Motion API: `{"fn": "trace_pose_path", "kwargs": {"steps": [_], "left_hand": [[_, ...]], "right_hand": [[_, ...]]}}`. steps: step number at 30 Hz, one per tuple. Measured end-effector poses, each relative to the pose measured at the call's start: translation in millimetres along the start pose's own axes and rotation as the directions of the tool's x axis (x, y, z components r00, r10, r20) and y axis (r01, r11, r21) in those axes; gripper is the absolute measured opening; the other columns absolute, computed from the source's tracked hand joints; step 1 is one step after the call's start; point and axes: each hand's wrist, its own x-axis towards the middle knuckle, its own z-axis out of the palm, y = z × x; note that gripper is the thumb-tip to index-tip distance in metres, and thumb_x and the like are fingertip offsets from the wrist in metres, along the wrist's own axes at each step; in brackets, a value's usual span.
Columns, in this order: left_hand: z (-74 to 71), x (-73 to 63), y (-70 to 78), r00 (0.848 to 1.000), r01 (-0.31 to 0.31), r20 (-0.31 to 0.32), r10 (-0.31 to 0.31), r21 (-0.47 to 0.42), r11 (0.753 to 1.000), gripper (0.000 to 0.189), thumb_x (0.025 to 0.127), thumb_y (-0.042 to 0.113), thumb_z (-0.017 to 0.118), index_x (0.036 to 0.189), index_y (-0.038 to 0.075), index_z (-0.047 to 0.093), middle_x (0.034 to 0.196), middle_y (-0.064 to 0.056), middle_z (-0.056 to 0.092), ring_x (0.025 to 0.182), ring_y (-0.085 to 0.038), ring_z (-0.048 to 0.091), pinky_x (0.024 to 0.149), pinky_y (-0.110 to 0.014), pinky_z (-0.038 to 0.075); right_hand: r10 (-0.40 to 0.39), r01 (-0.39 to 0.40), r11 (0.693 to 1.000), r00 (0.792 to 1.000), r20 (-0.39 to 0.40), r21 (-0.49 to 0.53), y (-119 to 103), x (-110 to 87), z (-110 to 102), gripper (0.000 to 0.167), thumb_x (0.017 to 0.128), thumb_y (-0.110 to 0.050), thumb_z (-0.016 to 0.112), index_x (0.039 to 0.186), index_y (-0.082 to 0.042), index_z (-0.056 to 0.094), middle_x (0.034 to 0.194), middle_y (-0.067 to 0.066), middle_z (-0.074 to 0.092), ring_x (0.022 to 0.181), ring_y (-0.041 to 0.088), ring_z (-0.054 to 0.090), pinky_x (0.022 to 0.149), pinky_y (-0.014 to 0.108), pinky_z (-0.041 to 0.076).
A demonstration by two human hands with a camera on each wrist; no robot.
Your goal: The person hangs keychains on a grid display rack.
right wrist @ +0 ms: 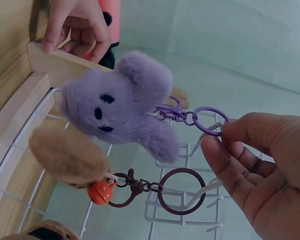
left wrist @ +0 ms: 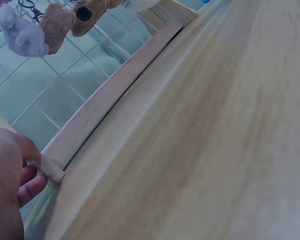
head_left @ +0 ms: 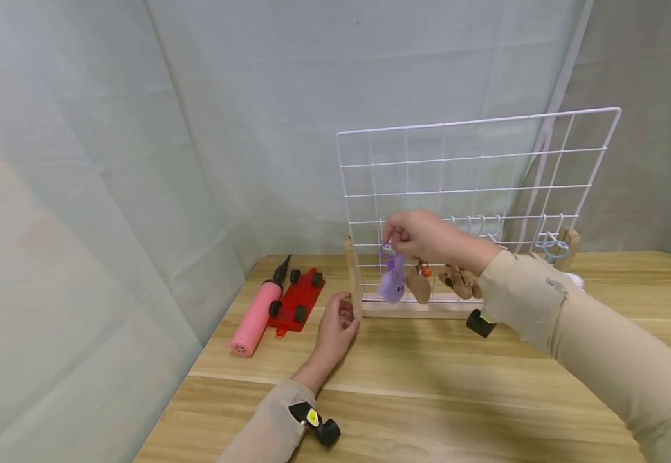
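Observation:
My right hand (head_left: 430,236) pinches the purple ring (right wrist: 210,121) of a purple plush keychain (right wrist: 115,102) between thumb and forefinger. The ring is at the tip of a white hook on the wire rack; whether the hook passes through it I cannot tell. Beside it, a brown plush keychain (right wrist: 67,155) with an orange bell (right wrist: 101,192) hangs by its dark ring (right wrist: 181,212) from a neighbouring hook. My left hand (head_left: 335,328) grips the wooden end piece (left wrist: 51,170) at the left of the white wire rack (head_left: 474,157), low down by the table.
Left of the rack lie a pink hand pump (head_left: 256,319) with a black nozzle and a red toy car part (head_left: 297,302) with black wheels. More brown plush keychains (head_left: 459,281) hang behind my right forearm. Near the right post is a light-blue ring (head_left: 554,247).

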Motion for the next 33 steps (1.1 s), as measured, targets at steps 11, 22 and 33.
{"fn": "trace_pose_path", "kwargs": {"steps": [11, 22, 33], "left_hand": [[0.8, 0.2, 0.7, 1.000, -0.006, -0.003, 0.006, 0.017, 1.000, 0.047, 0.081, -0.011, 0.065, 0.123, -0.004, 0.046, 0.100, -0.021, 0.058, 0.086, -0.028, 0.060, 0.067, -0.020, 0.053], [0.7, 0.2, 1.8, 1.000, -0.016, -0.006, 0.016, 0.026, 1.000, 0.047, 0.080, -0.012, 0.065, 0.122, -0.004, 0.046, 0.099, -0.022, 0.060, 0.085, -0.028, 0.061, 0.066, -0.020, 0.053], [1.1, 0.3, 2.3, 1.000, -0.011, -0.007, 0.011, 0.030, 0.999, 0.046, 0.080, -0.012, 0.065, 0.122, -0.005, 0.046, 0.099, -0.022, 0.059, 0.084, -0.029, 0.061, 0.065, -0.019, 0.053]], "right_hand": [[0.015, -0.015, 0.999, 1.000, 0.019, -0.038, 2.3, 4.5, 1.6, 0.014, 0.085, 0.005, 0.057, 0.095, -0.002, 0.064, 0.079, 0.005, 0.061, 0.071, 0.015, 0.055, 0.066, 0.027, 0.049], [0.024, -0.022, 0.998, 0.999, 0.040, -0.057, 3.4, 4.5, 3.0, 0.014, 0.085, 0.005, 0.055, 0.093, -0.002, 0.064, 0.075, 0.004, 0.059, 0.065, 0.013, 0.051, 0.060, 0.024, 0.045], [0.009, -0.007, 0.998, 1.000, 0.027, -0.060, 5.0, 4.7, 2.5, 0.014, 0.085, 0.005, 0.058, 0.095, -0.002, 0.065, 0.086, 0.008, 0.065, 0.080, 0.019, 0.061, 0.074, 0.032, 0.054]]}}
